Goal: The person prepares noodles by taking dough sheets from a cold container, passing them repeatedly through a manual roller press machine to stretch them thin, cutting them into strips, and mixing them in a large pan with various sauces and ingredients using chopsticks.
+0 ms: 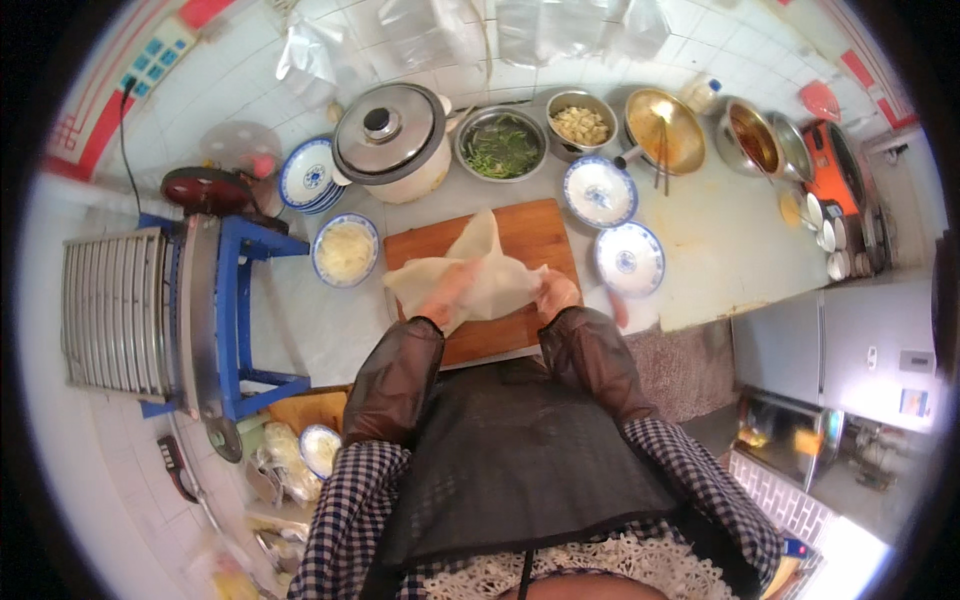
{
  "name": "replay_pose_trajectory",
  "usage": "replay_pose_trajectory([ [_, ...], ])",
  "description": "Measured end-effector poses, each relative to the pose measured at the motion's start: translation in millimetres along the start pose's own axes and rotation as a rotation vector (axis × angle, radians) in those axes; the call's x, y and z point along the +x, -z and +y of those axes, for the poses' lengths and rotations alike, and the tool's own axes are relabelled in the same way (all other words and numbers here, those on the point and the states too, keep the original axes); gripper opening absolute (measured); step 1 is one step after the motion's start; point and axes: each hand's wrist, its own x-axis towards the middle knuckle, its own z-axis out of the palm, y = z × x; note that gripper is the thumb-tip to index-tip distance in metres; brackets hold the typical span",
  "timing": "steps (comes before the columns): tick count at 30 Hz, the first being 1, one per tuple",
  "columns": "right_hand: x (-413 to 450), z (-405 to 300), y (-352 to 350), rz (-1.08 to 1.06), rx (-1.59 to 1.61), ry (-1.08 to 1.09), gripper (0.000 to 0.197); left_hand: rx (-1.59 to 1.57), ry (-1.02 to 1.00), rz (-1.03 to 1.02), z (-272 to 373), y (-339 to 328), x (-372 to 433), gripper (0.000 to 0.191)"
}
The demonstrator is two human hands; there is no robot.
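A thin, pale, floppy sheet (495, 289), perhaps dough or noodle skin, lies in loose folds over a wooden cutting board (540, 232). One corner of it stands up in a peak towards the back. My right hand (556, 294) pinches its right edge. Against the left part of the sheet is my left hand (454, 289); its fingers are blurred and partly lost among the folds, so its grip is unclear. To the left of the board stands a blue-patterned bowl (345, 250) with pale food in it.
Behind the board stand a lidded cooker (394, 142), a steel basin of greens (502, 144), a pot of pale cubes (579, 120) and a pan with chopsticks (665, 131). Two patterned bowls (630, 259) (600, 192) sit to the right. A blue-framed machine (232, 322) stands left.
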Motion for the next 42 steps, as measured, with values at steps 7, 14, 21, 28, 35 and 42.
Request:
replay_pose_trajectory([
  [7,-39.4,-6.6,-100.3,-0.431,-1.56,0.246,0.038,1.476,-0.41,0.092,23.1,38.6,-12.6,0.027],
  [14,-51.1,-51.0,-71.6,-0.239,-1.01,0.16,0.038,-0.296,-0.711,0.234,104.5,85.1,-97.9,0.024],
  [21,45.4,-7.8,2.6,-0.157,-1.594,0.54,0.033,-0.429,-1.102,0.369,257.2,72.4,-223.5,0.027],
  [28,23.9,-17.0,-46.2,-0.007,-1.931,0.449,0.027,-0.218,-1.455,0.39,361.2,30.3,-331.9,0.03],
  [35,59.3,-38.4,-95.0,-0.222,-2.44,0.089,0.038,-0.087,-1.452,0.356,394.9,3.2,-403.8,0.03],
  [42,-186.2,27.0,-441.7,-1.413,-1.018,0.644,0.101,0.447,-1.286,0.591,362.4,-7.8,-430.4,0.027],
])
